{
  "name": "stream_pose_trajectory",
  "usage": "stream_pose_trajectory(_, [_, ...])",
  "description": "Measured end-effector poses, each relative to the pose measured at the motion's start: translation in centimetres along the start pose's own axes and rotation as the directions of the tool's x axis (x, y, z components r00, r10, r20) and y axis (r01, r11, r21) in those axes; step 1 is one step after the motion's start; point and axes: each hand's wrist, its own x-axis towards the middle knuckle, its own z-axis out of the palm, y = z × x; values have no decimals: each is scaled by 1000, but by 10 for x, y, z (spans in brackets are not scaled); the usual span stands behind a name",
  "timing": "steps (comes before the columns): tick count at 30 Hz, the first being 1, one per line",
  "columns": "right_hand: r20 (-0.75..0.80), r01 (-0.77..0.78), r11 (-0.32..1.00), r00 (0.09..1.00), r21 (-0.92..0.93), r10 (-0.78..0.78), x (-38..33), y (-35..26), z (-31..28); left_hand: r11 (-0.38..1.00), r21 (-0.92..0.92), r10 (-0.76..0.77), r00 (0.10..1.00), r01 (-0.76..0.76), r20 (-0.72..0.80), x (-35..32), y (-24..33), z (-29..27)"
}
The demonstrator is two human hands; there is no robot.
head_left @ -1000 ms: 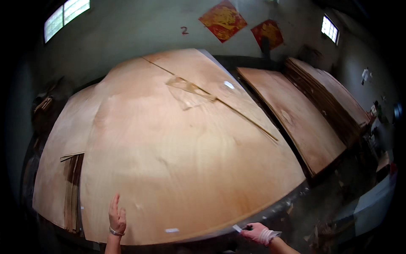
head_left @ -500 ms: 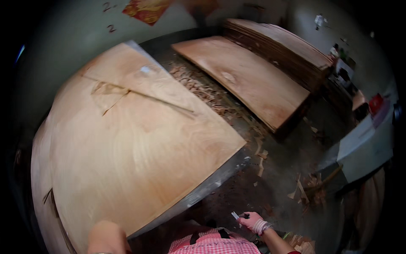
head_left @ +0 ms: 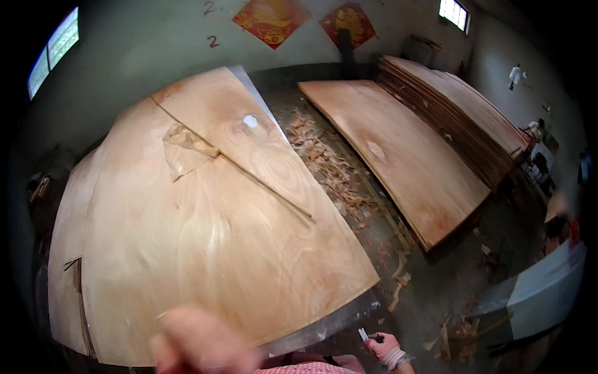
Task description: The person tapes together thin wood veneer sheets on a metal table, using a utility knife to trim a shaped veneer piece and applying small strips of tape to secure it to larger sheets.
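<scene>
At five o'clock my right hand [head_left: 384,349] curls closed around a small pale-tipped tool [head_left: 364,335], while at seven my left hand [head_left: 205,343] blurs, its opening and hold untellable, and the wooden sheet [head_left: 212,243] spreads toward nine.

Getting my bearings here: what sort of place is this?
Probably a veneer or plywood workshop: a broad wooden sheet up front, stacked sheets at right, and wood scraps strewn between.
</scene>
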Motion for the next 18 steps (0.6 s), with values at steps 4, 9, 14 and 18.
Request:
stream_pose_trajectory(4, [1, 21, 999, 1000, -44, -21, 11, -17, -34, 691, 107, -537, 607, 715, -586, 29, -152, -54])
stream_pose_trajectory(9, [56, 7, 999, 998, 34, -9, 38, -17, -92, 87, 336, -360, 344, 938, -867, 52, -289, -120])
stream_pose_trajectory(14, [75, 95, 994, 993, -51, -91, 99, 4, -183, -207, 86, -171, 51, 974, -984, 85, -383, -134])
stream_pose_trajectory(18, [124, 24, 997, 992, -68, -15, 115, -32, -228, -237, -6, -100, -31, 972, -994, 73, -403, -137])
